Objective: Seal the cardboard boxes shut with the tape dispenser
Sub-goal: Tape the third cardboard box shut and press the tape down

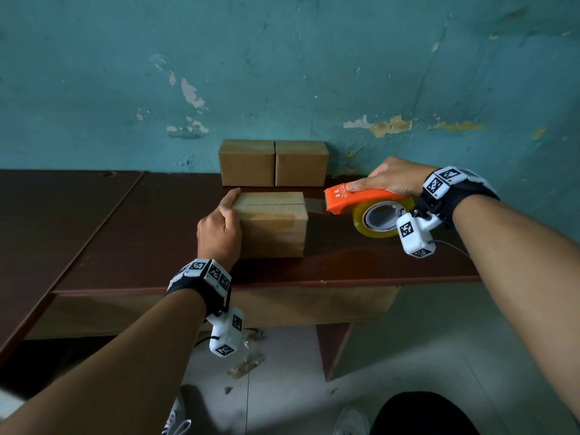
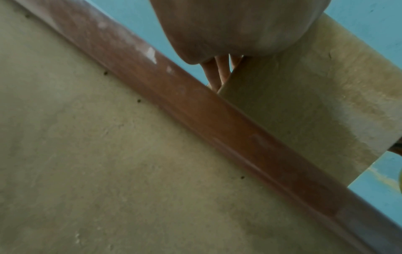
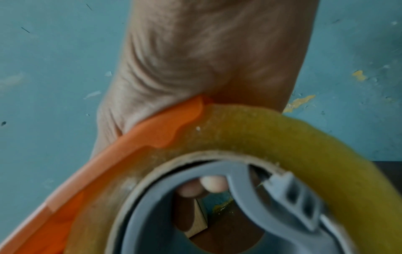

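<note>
A small cardboard box (image 1: pixel 273 224) stands near the table's front edge, its top flaps meeting in a dark seam. My left hand (image 1: pixel 219 227) holds its left near corner, thumb on the top edge and fingers (image 2: pixel 217 73) along the left side of the box (image 2: pixel 304 103). My right hand (image 1: pixel 389 180) grips an orange tape dispenser (image 1: pixel 361 197) with a yellowish tape roll (image 1: pixel 381 218), just right of the box. A strip of tape (image 1: pixel 314 205) stretches from the box's right top edge to the dispenser's mouth. In the right wrist view the palm (image 3: pixel 206 60) wraps the dispenser (image 3: pixel 152 134) over the roll (image 3: pixel 282 137).
Two more cardboard boxes (image 1: pixel 246 163) (image 1: pixel 301 163) stand side by side against the peeling blue wall. The dark brown table (image 1: pixel 141 233) ends at its right edge just past the dispenser. Scraps lie on the floor (image 1: pixel 248 362) below, near my shoes.
</note>
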`<state>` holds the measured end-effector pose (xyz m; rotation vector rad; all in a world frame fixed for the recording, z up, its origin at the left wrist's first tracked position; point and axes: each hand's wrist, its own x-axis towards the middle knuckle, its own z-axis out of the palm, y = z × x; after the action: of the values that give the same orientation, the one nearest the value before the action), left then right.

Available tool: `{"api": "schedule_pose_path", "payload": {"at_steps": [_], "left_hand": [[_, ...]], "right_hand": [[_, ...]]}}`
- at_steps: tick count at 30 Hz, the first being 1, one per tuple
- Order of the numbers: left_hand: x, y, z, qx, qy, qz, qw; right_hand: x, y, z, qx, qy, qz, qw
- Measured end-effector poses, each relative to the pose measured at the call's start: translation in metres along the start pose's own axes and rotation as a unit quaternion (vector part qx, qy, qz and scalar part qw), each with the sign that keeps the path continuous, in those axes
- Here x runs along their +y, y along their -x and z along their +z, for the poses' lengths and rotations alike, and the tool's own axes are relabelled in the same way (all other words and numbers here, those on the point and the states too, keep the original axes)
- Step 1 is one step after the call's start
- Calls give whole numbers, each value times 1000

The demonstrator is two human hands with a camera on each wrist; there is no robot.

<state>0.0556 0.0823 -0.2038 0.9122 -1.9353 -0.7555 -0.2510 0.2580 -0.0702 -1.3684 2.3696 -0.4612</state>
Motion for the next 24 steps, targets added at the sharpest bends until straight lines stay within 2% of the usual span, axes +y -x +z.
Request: {"api": "schedule_pose_path", "payload": {"at_steps": [24], "left_hand": [[-5, -2, 5, 10, 9, 2, 1000]], "right_hand": [[-20, -30, 29, -62, 96, -4, 993]]}}
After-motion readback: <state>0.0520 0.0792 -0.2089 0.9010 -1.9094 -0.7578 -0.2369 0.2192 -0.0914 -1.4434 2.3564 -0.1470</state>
